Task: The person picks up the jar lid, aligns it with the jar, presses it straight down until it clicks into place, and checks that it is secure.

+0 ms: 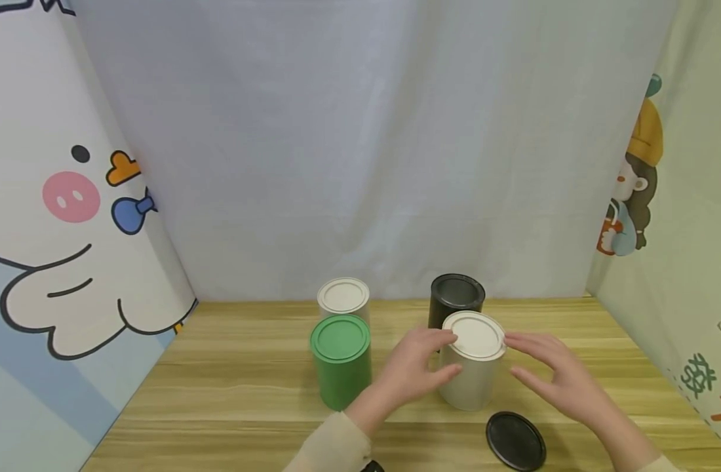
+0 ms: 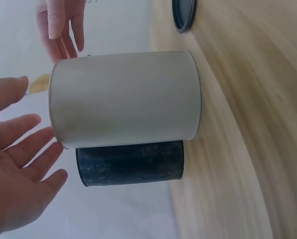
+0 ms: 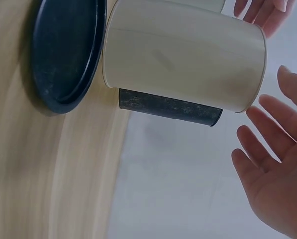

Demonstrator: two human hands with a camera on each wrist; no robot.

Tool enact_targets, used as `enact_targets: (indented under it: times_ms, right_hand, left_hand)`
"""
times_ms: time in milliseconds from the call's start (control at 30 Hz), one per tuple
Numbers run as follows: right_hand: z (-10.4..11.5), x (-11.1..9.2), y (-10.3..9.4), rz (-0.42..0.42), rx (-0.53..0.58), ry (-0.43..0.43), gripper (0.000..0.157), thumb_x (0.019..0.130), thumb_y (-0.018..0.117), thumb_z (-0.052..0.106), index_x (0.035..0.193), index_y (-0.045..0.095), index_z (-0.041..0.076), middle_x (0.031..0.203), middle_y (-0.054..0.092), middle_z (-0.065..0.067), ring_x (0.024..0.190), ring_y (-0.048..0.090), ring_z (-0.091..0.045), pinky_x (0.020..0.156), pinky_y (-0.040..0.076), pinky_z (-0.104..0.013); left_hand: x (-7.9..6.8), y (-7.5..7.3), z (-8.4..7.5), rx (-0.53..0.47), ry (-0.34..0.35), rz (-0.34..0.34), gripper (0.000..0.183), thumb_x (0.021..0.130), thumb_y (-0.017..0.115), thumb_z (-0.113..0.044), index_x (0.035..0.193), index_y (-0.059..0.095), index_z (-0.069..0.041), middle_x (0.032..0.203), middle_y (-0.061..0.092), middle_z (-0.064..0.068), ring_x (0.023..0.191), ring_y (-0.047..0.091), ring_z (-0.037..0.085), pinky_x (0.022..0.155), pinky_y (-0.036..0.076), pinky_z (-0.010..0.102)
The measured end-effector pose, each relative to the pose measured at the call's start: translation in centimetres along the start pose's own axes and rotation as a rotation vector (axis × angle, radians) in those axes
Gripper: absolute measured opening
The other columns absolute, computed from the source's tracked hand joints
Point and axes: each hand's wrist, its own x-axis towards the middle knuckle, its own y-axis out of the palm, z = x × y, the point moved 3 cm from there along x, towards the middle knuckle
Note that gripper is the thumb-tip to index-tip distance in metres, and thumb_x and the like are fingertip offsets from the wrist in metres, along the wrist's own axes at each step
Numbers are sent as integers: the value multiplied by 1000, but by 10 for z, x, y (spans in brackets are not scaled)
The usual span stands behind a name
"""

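A white can (image 1: 468,380) with its white lid (image 1: 474,335) on stands upright at the right of the table. On its left side is my left hand (image 1: 416,367), fingers spread and fingertips right at the lid's rim. My right hand (image 1: 558,377) mirrors it on the other side, its fingertips also at the rim. Both palms face the can, and the wrist views show the fingers extended, not wrapped round it. In front of the can a loose black lid (image 1: 516,440) lies on the wooden table. Just behind stands a black can (image 1: 457,300), partly hidden by the white one.
A green can (image 1: 341,367) with a green lid stands left of my left hand. Behind it is another white can (image 1: 343,298), mostly hidden below its top. A pale curtain (image 1: 360,164) hangs at the table's back edge, with printed cloth (image 1: 685,262) along the right.
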Motion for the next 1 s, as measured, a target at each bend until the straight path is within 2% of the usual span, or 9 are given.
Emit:
enact_targets:
  times_ms: [133,267,433,567,667,767,900,1000]
  right_hand:
    - [-1,-8,-1,2,0,9,53,71,84,-1,121,70,9,122,68,-6,114,53,-6,99,28,-7]
    - [-2,-16,-2,9,-2,7,56,70,86,1,123,70,12,123,67,-2,114,53,-5,98,28,-7]
    - [-5,-26,-2,16,14,-21,62,66,87,0,124,69,15,123,67,-1,116,52,-3,99,28,-7]
    - [-7,-35,-1,33,16,-18,65,65,88,0,125,69,17,123,67,0,116,50,0,98,27,-6]
    - [-10,-41,1,47,23,-32,66,64,88,1,126,68,17,123,66,0,117,50,0,98,27,-6]
    - [-14,-46,3,61,27,-78,69,63,90,4,127,67,16,123,66,0,118,50,-1,100,27,-7]
    - [-19,-52,6,88,14,-140,73,61,92,13,129,66,16,123,65,-1,118,52,-5,101,27,-8]
    - [-22,-58,9,121,0,-156,75,60,93,18,130,65,16,124,65,-1,117,53,-7,100,26,-7]
  left_hand:
    - [-8,2,-2,-24,-11,-4,46,91,73,-27,131,63,-6,133,62,7,123,56,21,107,40,30]
    - [-16,4,-3,-57,19,-42,48,90,74,-24,132,61,-4,134,62,9,123,56,23,107,40,32]
    - [-25,9,-6,-76,105,-120,49,87,77,-19,130,61,0,131,63,12,120,58,25,106,42,33]
    - [-32,16,-12,-52,212,-188,52,83,81,-19,127,62,2,127,65,12,116,60,23,104,43,29]
    - [-37,23,-17,-17,255,-208,52,82,82,-21,126,63,1,125,66,10,114,61,20,102,43,26]
    - [-42,30,-22,-11,237,-171,53,82,81,-23,127,63,-1,125,66,8,116,60,19,103,42,24]
    - [-45,39,-27,9,204,-85,52,84,79,-27,129,63,-5,128,65,5,119,58,16,104,40,22]
    - [-46,46,-29,57,218,-41,53,85,78,-32,130,63,-7,127,65,1,119,58,12,104,39,19]
